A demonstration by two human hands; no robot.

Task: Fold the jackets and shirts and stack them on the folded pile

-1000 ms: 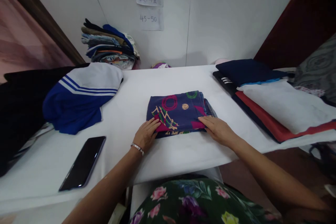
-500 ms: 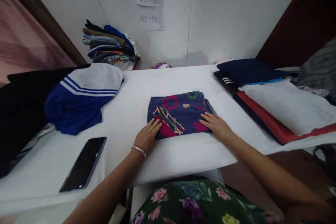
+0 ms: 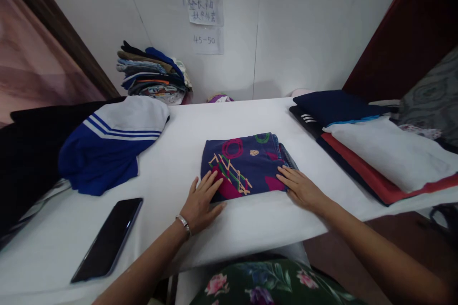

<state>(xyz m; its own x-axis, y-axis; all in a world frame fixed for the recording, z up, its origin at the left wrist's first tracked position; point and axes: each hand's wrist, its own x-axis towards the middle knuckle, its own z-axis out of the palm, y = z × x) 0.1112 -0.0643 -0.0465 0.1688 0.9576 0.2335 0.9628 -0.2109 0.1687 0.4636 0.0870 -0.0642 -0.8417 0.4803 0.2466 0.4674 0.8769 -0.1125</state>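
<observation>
A folded navy garment point(image 3: 246, 164) with pink, green and yellow patterns lies flat on the white-covered table point(image 3: 229, 116) in front of me. My left hand point(image 3: 203, 202) rests at its near left corner, fingers spread, fingertips touching the cloth and the thumb out over the table. On the near right corner lies my right hand point(image 3: 300, 188), its fingers stretched out flat over the fabric. Neither hand grips anything. Layered edges show along the garment's right side.
To the left lie a blue and white garment point(image 3: 114, 140), dark clothes point(image 3: 32, 152) and a phone point(image 3: 109, 238). A clothes stack point(image 3: 153, 74) stands at the back left. Folded navy point(image 3: 336, 107), white point(image 3: 390, 152) and red point(image 3: 352, 164) garments lie on the right. Paper signs point(image 3: 205, 9) hang on the wall.
My left hand has turned slightly and its thumb has spread away from the fingers. The view has tilted up a little, so everything sits lower. The garment stays folded in place.
</observation>
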